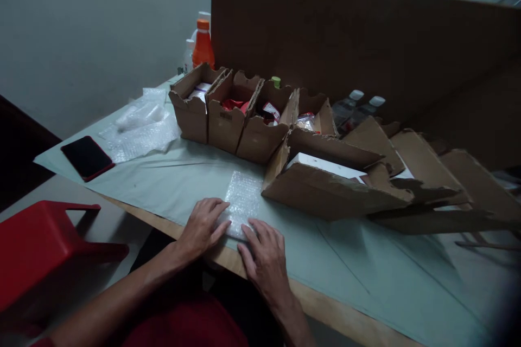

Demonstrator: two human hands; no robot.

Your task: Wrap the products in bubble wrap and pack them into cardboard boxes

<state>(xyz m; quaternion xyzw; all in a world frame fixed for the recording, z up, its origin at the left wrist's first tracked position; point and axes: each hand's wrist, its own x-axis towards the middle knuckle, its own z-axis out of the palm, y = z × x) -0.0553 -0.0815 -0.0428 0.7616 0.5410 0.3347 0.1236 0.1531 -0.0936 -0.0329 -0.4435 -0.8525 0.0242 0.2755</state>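
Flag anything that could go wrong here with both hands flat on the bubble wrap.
The bubble wrap sheet lies close to the table edge, so it might slide off under the left hand and right hand. The torn cardboard box sits just beyond it and may be nudged.

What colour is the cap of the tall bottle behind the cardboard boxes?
Orange; the cap shows best in the head view, at the table's far left corner.

The scene is dim, with a soft, cool light falling from above left; the desk [171, 173] cloth is the brightest area; boxes [325, 173] cast soft shadows to the right; the right edge and bottom right corner darken and smear; far boxes look blurred; no glare.
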